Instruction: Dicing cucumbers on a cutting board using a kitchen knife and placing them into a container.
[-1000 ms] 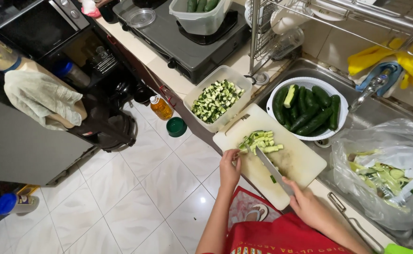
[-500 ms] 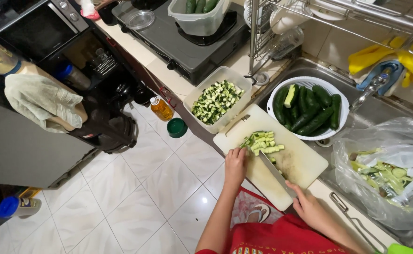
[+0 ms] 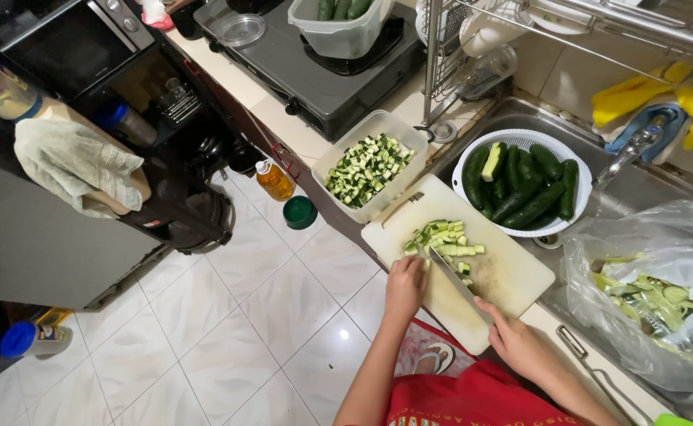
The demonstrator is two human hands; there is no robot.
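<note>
The right hand point(image 3: 520, 343) grips a knife point(image 3: 455, 278) by the handle, its blade angled away from the fingers across the pale cutting board point(image 3: 512, 276) toward the cucumber strips point(image 3: 441, 237). The left hand point(image 3: 404, 288) rests on the board's near edge, its fingertips touching the near end of those strips, just left of the blade. Beyond the fingertips sit a clear tub of diced cucumber point(image 3: 368, 163) and, further right, a white colander of whole cucumbers point(image 3: 520, 183) in the sink, while a plastic bag of peelings point(image 3: 654, 292) lies right of the knife hand.
</note>
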